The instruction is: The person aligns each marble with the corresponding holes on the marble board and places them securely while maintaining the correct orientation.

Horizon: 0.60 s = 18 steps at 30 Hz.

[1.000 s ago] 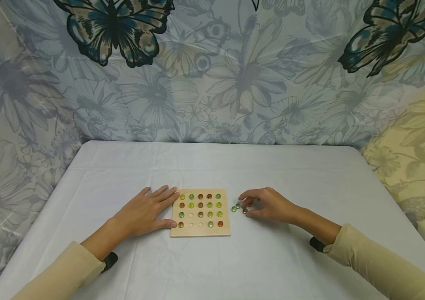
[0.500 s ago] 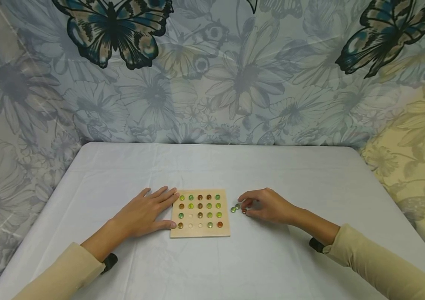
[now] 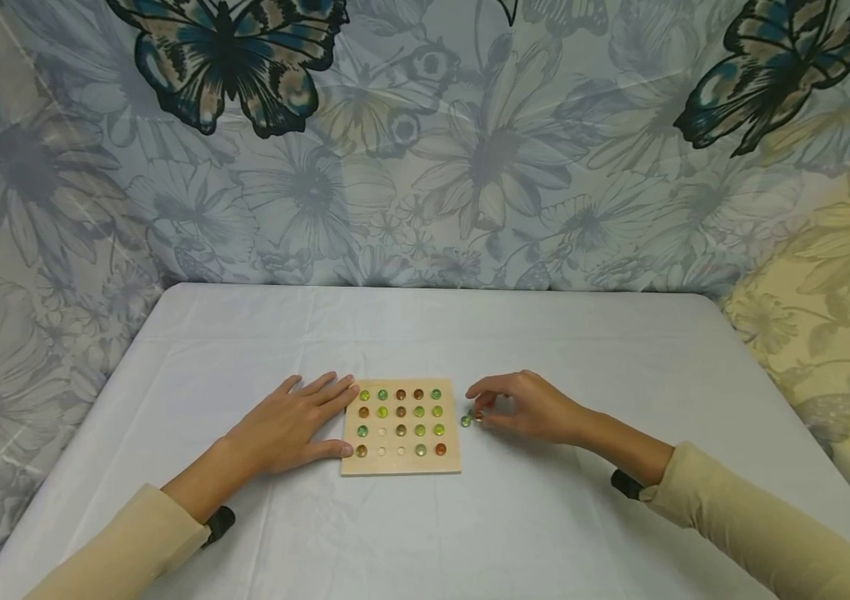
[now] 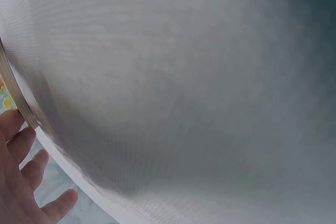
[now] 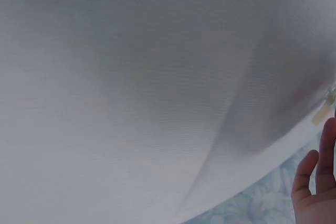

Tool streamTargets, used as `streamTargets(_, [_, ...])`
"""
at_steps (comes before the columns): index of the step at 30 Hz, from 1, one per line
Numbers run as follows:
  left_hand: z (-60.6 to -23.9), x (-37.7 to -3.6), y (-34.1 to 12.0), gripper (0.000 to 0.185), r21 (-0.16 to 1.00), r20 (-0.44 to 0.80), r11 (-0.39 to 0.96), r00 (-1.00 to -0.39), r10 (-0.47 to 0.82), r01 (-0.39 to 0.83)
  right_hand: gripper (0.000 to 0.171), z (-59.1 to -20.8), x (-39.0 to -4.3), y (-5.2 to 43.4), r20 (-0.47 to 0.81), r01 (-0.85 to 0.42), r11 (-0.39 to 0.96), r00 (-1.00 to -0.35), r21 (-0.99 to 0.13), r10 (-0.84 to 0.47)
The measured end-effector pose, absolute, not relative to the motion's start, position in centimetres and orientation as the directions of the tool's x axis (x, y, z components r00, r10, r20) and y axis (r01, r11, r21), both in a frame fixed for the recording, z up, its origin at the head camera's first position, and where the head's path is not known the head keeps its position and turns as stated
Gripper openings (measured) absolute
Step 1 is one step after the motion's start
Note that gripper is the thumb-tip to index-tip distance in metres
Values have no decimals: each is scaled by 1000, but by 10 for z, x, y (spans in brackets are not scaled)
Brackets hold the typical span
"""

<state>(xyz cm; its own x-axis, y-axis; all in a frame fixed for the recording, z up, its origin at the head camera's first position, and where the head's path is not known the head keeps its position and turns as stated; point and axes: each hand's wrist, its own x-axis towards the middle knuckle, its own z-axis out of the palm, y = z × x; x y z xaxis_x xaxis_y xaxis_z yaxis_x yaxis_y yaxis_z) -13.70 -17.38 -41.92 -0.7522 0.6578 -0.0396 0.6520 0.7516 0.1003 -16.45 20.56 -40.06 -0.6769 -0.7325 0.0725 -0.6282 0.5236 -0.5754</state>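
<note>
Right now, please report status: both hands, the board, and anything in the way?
Left hand rests on left edge of board. Right hand at loose marbles, grip unclear. Three holes show bare. No obstacle seen between marbles and board.

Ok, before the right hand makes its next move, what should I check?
1. Left hand steadying board: ok, thumb and a finger touch its left side.
2. Board flat on table: ok.
3. Holes free: ok, three empty, in the two rows nearest the person.
4. Brown marble at right hand: ok, by its fingertips.
5. Firm grip on it: cannot tell.
6. Green marble in a hole: not ok, loose right of the board.
</note>
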Motion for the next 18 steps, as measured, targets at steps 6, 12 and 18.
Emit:
streamTargets(6, [-420,-137,-174,85,103,-44,752,-753,657,651,35,-401,-164,196,101,-615,490,-680,-618,-726])
streamTargets(12, [-419,-137,-173,85,107,-46,754,-754,656,649,35,-405,-162,186,144,-613,445,-677,-653,-722])
streamTargets(18, [-417,-136,-173,84,108,-56,755,-755,654,646,35,-406,-160,172,160,-601,407,-672,-688,-723])
